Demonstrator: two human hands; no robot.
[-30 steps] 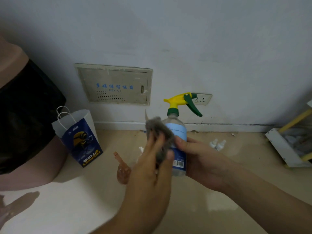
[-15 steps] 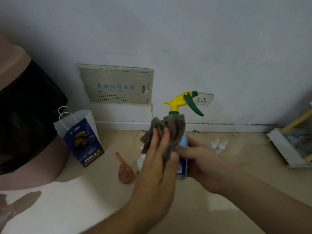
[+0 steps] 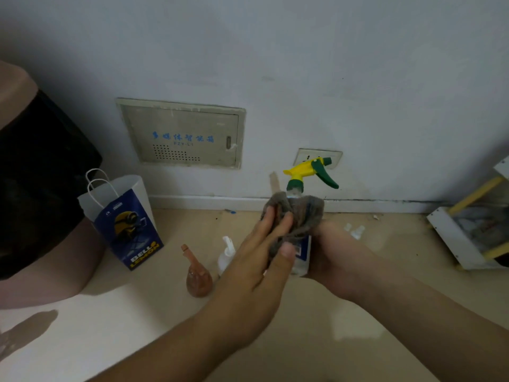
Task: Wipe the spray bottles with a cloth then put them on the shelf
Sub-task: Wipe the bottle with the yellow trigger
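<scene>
A clear spray bottle (image 3: 303,252) with a blue label and a yellow-and-green trigger head (image 3: 309,172) is upright in mid-air. My right hand (image 3: 338,257) grips its lower body from the right. A grey-brown cloth (image 3: 300,216) is wrapped over the bottle's shoulder and upper body. My left hand (image 3: 256,266) holds the cloth against the bottle, fingers on the left side and thumb on the front. On the floor behind my left hand stand a brown bottle (image 3: 198,279) and a white spray bottle (image 3: 227,255), partly hidden.
A white-and-blue paper bag (image 3: 126,219) stands on the floor at left beside a person's leg. A white shelf unit with yellow posts (image 3: 465,238) is at the right edge. Two small white bottles (image 3: 355,230) lie near the skirting. A wall box and socket are behind.
The cloth has moved up the bottle, from its left side to over its shoulder below the trigger head. My left hand rose with it. The right hand keeps its grip.
</scene>
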